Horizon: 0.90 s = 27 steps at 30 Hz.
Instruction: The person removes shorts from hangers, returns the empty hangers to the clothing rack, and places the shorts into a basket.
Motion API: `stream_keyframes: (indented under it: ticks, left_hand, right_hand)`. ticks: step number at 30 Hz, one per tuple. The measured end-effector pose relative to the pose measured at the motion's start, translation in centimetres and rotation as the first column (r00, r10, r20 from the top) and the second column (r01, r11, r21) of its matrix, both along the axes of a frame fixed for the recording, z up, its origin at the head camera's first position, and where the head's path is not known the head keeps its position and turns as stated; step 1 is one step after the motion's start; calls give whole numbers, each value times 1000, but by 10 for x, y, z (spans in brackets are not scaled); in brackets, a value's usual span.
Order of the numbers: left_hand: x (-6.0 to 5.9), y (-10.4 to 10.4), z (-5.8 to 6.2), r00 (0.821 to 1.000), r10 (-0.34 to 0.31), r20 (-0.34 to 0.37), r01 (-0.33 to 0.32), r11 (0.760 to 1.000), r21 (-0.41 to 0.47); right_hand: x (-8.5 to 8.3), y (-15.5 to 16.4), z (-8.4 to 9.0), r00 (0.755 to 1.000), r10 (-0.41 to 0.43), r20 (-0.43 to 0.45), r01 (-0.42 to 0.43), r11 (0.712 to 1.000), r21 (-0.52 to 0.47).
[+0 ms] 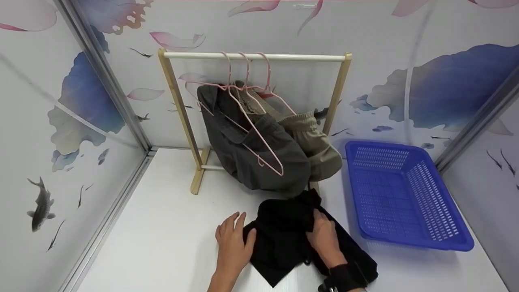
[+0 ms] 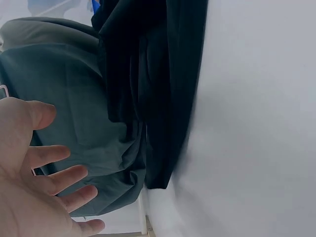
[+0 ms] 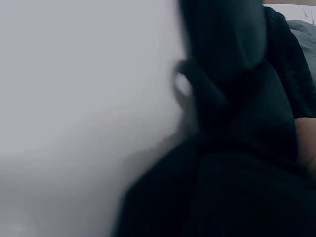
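A black garment (image 1: 279, 231), probably trousers or shorts, lies crumpled on the white table; a gathered, ribbed band (image 3: 294, 64) and a small loop (image 3: 185, 81) show in the right wrist view. My right hand (image 1: 325, 239) grips its folds on the right side, fingertips partly hidden by cloth. Beside the garment's left edge is my left hand (image 1: 233, 245), fingers spread and relaxed, holding nothing; the left wrist view shows its palm and loose fingers (image 2: 66, 180). Behind, dark grey trousers or shorts (image 1: 259, 162) and khaki shorts (image 1: 320, 150) hang on pink hangers (image 1: 263, 142).
A wooden rack (image 1: 178, 105) with a white rail (image 1: 292, 57) stands at the back and carries the hangers. To the right sits a blue perforated basket (image 1: 389, 194). Patterned wall panels (image 1: 442, 24) enclose the white table (image 1: 154, 227).
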<state>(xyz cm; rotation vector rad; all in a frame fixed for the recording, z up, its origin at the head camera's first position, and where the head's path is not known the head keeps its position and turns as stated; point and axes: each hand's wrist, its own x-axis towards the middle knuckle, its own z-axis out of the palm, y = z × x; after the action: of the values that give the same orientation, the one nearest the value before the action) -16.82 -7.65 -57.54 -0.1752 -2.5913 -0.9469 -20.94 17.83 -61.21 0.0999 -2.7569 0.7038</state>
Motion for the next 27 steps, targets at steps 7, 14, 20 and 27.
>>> stream_keyframes:
  ticks: [7, 14, 20, 27]
  left_hand:
    - [1, -1, 0, 1000, 5, 4, -5, 1000, -2]
    - [4, 0, -2, 1000, 9, 6, -9, 1000, 5]
    - [5, 4, -6, 1000, 2, -27, -2, 1000, 4]
    - [3, 8, -5, 1000, -15, -25, 15, 1000, -17]
  right_hand:
    - [4, 8, -5, 998, -9, -66, -2, 986, -167]
    - [10, 18, 0, 997, -55, -52, 36, 948, -317]
    - [19, 25, 8, 983, -141, -116, 87, 920, -382]
    - [29, 32, 21, 971, -222, -93, 158, 879, -450]
